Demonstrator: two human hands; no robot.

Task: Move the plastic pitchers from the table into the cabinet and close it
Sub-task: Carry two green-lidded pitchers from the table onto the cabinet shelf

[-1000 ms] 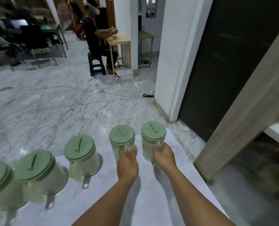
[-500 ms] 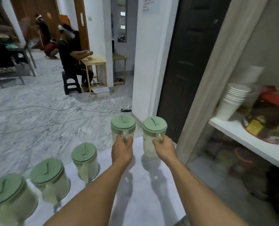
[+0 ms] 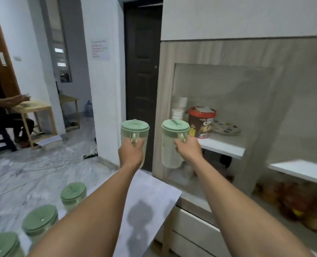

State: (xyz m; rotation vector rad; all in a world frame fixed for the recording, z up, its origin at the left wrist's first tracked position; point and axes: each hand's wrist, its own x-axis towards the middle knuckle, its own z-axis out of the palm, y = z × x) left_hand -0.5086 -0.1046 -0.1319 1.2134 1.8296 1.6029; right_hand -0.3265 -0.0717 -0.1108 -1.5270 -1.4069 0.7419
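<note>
Left hand (image 3: 130,152) gripping green-lidded pitcher (image 3: 135,133), right hand (image 3: 188,150) gripping second pitcher (image 3: 173,145), cocoa tub (image 3: 201,121) lettering blurred

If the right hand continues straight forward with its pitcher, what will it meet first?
Probably the white shelf, near the stacked cups and the red-lidded tub. The right hand carries its pitcher at about that height, but depth is unclear.

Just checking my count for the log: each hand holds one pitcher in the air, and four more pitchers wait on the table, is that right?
Not quite: the head view shows three pitchers on the table, not four: one, another and a third. The rest holds: the left hand holds one pitcher in the air and the right hand another.
</note>
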